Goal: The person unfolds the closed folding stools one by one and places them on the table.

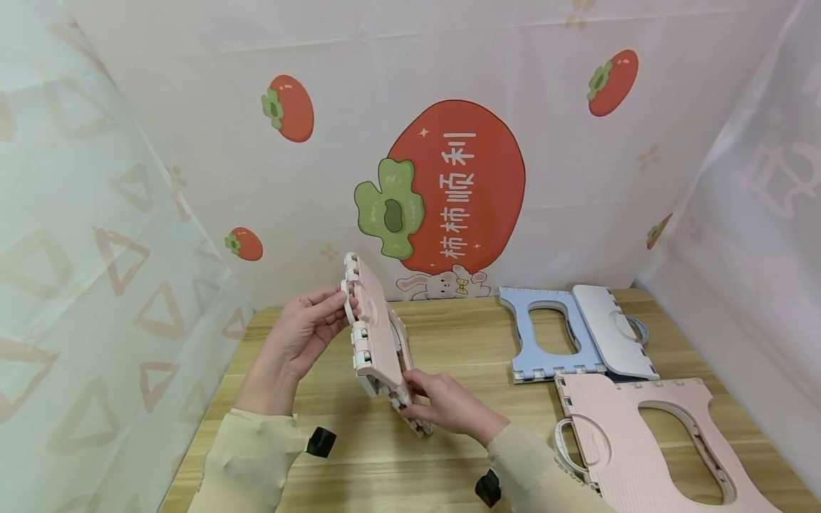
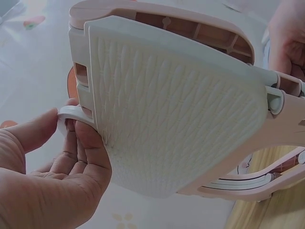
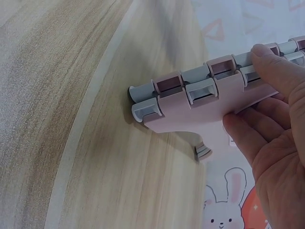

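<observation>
From my distant place, I see the pink folding stool [image 1: 381,342] partly folded, tilted up above the middle of the bench [image 1: 462,335]; whether its low corner touches the wood, I cannot tell. My left grip [image 1: 306,331] pinches the white handle loop [image 2: 71,112] between thumb and fingers. My right grip [image 1: 449,405] is clamped on the hinged edge [image 3: 195,74], thumb on one side and fingers on the other.

I judge the stool to be stiff plastic, light enough for 2 hands, not fragile. The white patterned panel [image 2: 176,105] looks ribbed, so it should slip little, but the hinges could swing and nip the skin. The loop and the solid frame away from the joints seem the best holds.

At right lie 2 other stools: a blue one [image 1: 586,335] and a second pink one [image 1: 616,427].
</observation>
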Demonstrator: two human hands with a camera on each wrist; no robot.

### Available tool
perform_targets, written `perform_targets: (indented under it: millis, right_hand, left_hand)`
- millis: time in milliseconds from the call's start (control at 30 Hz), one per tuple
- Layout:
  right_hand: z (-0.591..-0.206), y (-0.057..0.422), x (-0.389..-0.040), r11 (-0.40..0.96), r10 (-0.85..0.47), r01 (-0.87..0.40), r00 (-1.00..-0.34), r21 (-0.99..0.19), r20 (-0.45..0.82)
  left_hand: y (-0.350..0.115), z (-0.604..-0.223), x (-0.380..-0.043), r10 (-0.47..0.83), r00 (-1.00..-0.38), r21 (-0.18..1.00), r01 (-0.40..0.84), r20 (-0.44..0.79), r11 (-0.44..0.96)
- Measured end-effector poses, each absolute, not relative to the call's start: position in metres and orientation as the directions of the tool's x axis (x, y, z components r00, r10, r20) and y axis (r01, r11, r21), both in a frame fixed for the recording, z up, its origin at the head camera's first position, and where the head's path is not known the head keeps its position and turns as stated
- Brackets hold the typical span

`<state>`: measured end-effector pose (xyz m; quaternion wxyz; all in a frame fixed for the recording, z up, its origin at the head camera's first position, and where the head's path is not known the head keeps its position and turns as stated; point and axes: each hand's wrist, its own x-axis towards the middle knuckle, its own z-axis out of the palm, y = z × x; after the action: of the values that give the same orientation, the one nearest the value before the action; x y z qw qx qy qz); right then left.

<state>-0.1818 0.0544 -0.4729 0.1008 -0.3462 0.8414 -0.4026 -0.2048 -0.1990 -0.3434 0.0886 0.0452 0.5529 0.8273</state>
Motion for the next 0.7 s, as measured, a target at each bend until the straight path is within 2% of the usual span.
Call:
perform_targets:
  millis: [700]
  right_hand:
    - [-0.4746, 0.0515, -0.1802, 0.416, -0.651, -0.475, -0.751, -0.776, 0.111]
  left_hand:
    - [-0.193, -0.339, -0.2068, 0.197, -0.98, 0.943, -0.091, -0.027, -0.321]
